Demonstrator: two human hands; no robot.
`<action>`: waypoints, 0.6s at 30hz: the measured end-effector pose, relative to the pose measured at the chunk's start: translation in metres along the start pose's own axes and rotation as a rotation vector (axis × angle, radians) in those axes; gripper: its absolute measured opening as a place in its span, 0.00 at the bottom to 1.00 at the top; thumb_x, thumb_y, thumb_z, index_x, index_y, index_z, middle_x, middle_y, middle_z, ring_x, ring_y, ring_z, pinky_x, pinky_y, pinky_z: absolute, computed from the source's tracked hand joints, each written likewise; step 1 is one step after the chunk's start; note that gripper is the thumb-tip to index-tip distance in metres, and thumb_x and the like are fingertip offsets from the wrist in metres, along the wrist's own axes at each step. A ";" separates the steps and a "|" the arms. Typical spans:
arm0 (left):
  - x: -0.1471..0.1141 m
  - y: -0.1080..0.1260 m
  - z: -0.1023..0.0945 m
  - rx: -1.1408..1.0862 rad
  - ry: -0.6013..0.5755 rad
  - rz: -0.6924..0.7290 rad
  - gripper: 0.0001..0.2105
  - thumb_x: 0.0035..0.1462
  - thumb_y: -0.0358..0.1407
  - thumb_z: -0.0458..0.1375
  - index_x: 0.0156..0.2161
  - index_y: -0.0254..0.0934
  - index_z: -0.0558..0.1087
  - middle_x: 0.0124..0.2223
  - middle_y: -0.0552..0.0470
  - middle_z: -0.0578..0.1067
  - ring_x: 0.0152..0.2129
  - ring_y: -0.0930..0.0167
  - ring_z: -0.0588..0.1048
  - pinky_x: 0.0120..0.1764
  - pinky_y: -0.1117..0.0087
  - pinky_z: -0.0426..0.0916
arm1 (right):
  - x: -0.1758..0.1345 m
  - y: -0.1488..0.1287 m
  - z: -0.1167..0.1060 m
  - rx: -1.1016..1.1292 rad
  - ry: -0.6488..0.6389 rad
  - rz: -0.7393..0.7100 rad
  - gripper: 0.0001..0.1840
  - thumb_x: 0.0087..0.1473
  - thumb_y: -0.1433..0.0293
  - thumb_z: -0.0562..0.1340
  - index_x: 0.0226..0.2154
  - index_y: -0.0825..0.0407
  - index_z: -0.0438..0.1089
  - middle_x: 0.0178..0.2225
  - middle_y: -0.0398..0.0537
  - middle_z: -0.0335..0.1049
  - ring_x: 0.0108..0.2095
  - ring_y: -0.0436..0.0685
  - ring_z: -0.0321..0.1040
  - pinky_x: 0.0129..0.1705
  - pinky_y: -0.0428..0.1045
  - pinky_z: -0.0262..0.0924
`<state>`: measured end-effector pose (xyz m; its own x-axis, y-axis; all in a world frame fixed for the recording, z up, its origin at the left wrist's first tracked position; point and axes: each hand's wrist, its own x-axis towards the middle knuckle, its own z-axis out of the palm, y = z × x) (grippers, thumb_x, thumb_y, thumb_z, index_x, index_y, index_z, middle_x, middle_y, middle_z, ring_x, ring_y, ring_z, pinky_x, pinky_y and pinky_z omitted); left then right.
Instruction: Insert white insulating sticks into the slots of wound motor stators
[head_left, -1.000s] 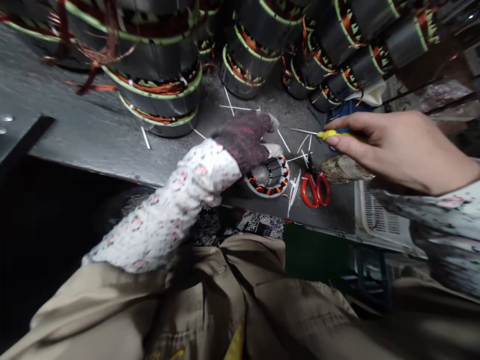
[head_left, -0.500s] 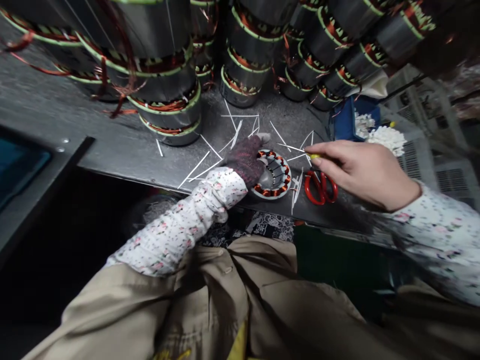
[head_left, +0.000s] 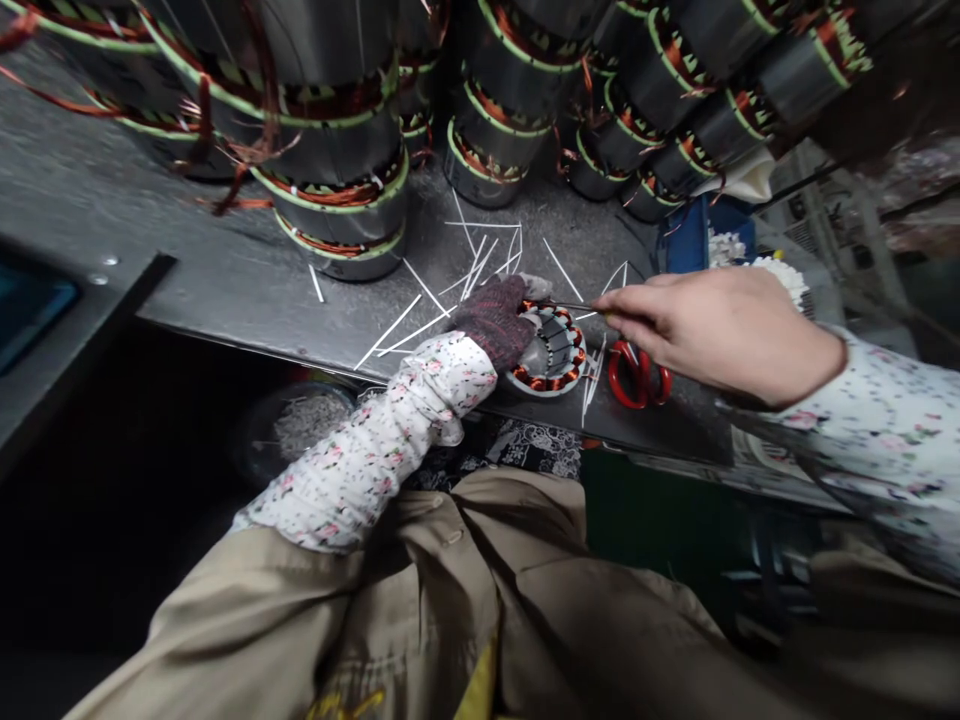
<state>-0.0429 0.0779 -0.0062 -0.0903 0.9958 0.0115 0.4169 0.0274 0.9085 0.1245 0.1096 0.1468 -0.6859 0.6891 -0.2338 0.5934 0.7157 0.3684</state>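
A ring-shaped motor stator (head_left: pixel 576 345) with orange copper windings lies on the grey metal bench near its front edge. My left hand (head_left: pixel 496 318), in a dark knitted glove, is wrapped round the stator's left side. My bare right hand (head_left: pixel 716 325) pinches a thin tool with a metal shaft (head_left: pixel 561 304); its handle is mostly covered by my fingers. The shaft points left, and its tip is at the stator's upper rim, by my left fingers. Red-handled scissors (head_left: pixel 637 375) lie just below my right hand. Thin white strips (head_left: pixel 390 330) are scattered around the stator.
Stacks of larger wound stators (head_left: pixel 337 235) line the back of the bench. A blue bin (head_left: pixel 686 238) with small white pieces stands at the right. Below the bench edge at left is a clear container (head_left: pixel 307 420) of scraps.
My right hand has moved slightly left, bringing the tool from beside the stator to its upper rim. My left hand stays on the stator. The view has shifted slightly.
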 end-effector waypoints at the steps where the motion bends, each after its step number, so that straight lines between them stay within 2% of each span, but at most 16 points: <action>1: 0.001 -0.001 0.001 -0.002 0.004 0.014 0.19 0.59 0.27 0.59 0.55 0.40 0.76 0.54 0.50 0.80 0.51 0.67 0.79 0.59 0.61 0.75 | 0.002 -0.001 -0.004 -0.021 -0.016 0.005 0.19 0.67 0.60 0.55 0.49 0.44 0.80 0.39 0.50 0.83 0.32 0.59 0.73 0.27 0.50 0.50; 7: 0.003 -0.004 0.000 -0.024 -0.033 -0.015 0.21 0.57 0.30 0.62 0.56 0.42 0.77 0.56 0.51 0.79 0.53 0.64 0.77 0.62 0.60 0.72 | 0.019 -0.007 -0.025 -0.199 -0.192 -0.026 0.22 0.67 0.58 0.53 0.51 0.43 0.79 0.37 0.49 0.82 0.33 0.61 0.75 0.30 0.52 0.56; 11: 0.004 -0.004 -0.001 -0.020 -0.038 -0.016 0.21 0.56 0.30 0.62 0.56 0.43 0.76 0.56 0.50 0.78 0.55 0.61 0.76 0.64 0.57 0.69 | 0.030 -0.014 -0.040 -0.191 -0.251 -0.007 0.20 0.67 0.59 0.54 0.50 0.44 0.79 0.35 0.49 0.80 0.36 0.60 0.75 0.36 0.53 0.60; 16: 0.004 -0.005 -0.002 -0.020 -0.056 -0.004 0.21 0.57 0.30 0.62 0.56 0.44 0.76 0.56 0.50 0.79 0.56 0.61 0.75 0.64 0.58 0.69 | 0.049 -0.024 -0.058 -0.246 -0.364 -0.044 0.16 0.64 0.64 0.58 0.47 0.44 0.81 0.36 0.50 0.81 0.36 0.60 0.75 0.35 0.53 0.59; 18: 0.004 -0.004 -0.002 -0.004 -0.056 -0.003 0.21 0.57 0.30 0.61 0.56 0.45 0.76 0.56 0.51 0.79 0.56 0.61 0.75 0.63 0.57 0.70 | 0.063 -0.020 -0.060 -0.210 -0.376 -0.100 0.13 0.61 0.68 0.61 0.40 0.47 0.83 0.32 0.50 0.81 0.32 0.58 0.74 0.34 0.53 0.56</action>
<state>-0.0470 0.0819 -0.0086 -0.0405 0.9991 -0.0143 0.4132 0.0298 0.9102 0.0440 0.1318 0.1791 -0.5118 0.6389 -0.5744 0.4069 0.7691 0.4930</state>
